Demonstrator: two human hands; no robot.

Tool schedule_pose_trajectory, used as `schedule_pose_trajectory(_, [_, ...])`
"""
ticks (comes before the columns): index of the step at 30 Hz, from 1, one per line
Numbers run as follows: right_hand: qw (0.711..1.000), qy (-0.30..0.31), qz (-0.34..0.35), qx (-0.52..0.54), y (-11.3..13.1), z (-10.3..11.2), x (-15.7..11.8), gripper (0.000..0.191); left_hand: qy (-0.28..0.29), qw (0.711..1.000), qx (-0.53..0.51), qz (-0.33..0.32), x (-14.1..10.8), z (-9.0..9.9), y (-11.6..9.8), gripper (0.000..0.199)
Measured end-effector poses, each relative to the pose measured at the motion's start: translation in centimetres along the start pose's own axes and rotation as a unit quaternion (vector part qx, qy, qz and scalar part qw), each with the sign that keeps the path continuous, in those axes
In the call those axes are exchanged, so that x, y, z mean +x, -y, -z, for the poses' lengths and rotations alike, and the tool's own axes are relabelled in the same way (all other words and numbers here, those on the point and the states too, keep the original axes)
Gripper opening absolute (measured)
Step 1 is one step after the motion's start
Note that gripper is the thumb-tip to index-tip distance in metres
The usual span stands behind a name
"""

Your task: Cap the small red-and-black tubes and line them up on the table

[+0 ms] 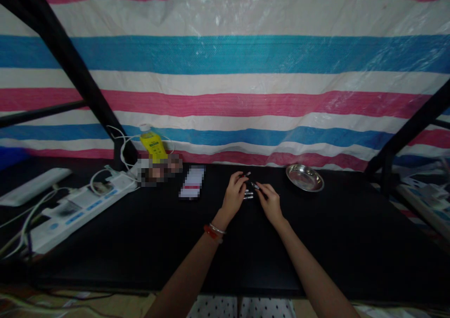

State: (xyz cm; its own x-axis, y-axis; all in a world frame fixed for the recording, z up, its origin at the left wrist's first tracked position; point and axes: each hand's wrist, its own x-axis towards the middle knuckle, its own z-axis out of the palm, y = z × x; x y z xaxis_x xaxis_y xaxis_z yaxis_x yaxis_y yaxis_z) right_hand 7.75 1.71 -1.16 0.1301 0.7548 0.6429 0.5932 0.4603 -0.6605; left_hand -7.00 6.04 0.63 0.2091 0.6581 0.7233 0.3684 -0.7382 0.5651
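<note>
Over the middle of the black table [246, 243], my left hand [235, 192] pinches a small dark, thin piece with a reddish part and a pale tip [247, 174]. Close beside it on the right, my right hand [270, 201] has its fingers closed on a small piece with a light, shiny end [256, 185]. Between the hands, a few small silvery cylinders [248, 195] lie on the table. The pieces are too small and dark to name exactly. A bracelet and a red band circle my left wrist.
A round metal dish [304, 178] sits to the right. Left of my hands lies a phone [192, 182], and behind it stands a yellow pouch [153, 144]. A white power strip [80, 212] with cables runs along the left. Black frame bars [75, 70] slant at both sides.
</note>
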Motion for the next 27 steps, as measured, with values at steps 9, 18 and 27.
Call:
schedule_pose_trajectory(9, [1.000,-0.005,0.005,0.004,0.1,0.1,0.0,0.026,-0.057,0.998,0.019,0.021,0.5,0.5,0.1,0.024])
schedule_pose_trajectory(18, [1.000,-0.014,-0.018,-0.021,-0.2,0.3,0.0,0.025,-0.041,0.996,0.041,0.063,0.5,0.5,0.3,0.022])
schedule_pose_trajectory(27, [0.992,-0.045,-0.068,-0.096,-2.0,0.7,0.1,0.033,-0.029,0.970,0.110,0.213,0.8,1.0,1.6,0.018])
